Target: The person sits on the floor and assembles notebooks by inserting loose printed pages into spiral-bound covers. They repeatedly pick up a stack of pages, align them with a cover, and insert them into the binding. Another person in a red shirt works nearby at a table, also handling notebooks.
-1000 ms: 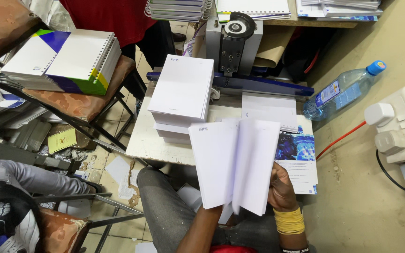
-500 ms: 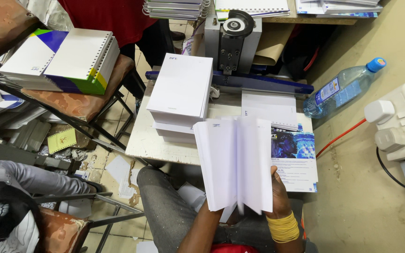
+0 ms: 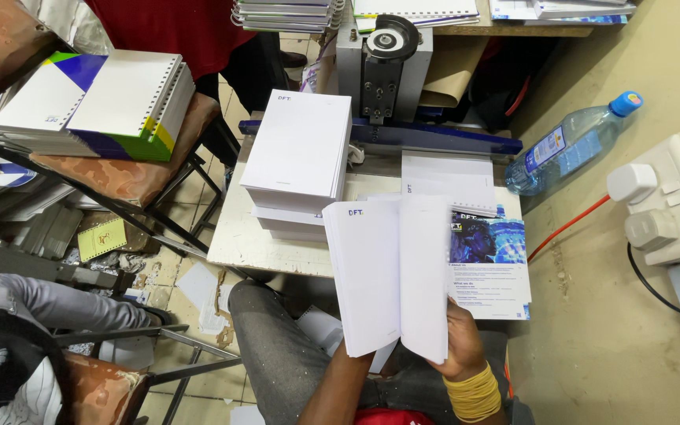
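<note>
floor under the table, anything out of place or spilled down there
Yes. Torn white paper scraps and a small yellow-green card lie loose on the tiled floor beside the white table. A clear plastic bottle with a blue cap also lies tipped over.

Even, soft daylight fills the scene, bright with no hard glare. The white paper stack (image 3: 299, 149) at the bench's left edge is nearly blown out, its sheet edges faint. Shadows are soft and dark under the bench (image 3: 261, 248) and chairs. Focus is sharp centrally; wide-angle bending shows at the frame's corners.
</note>
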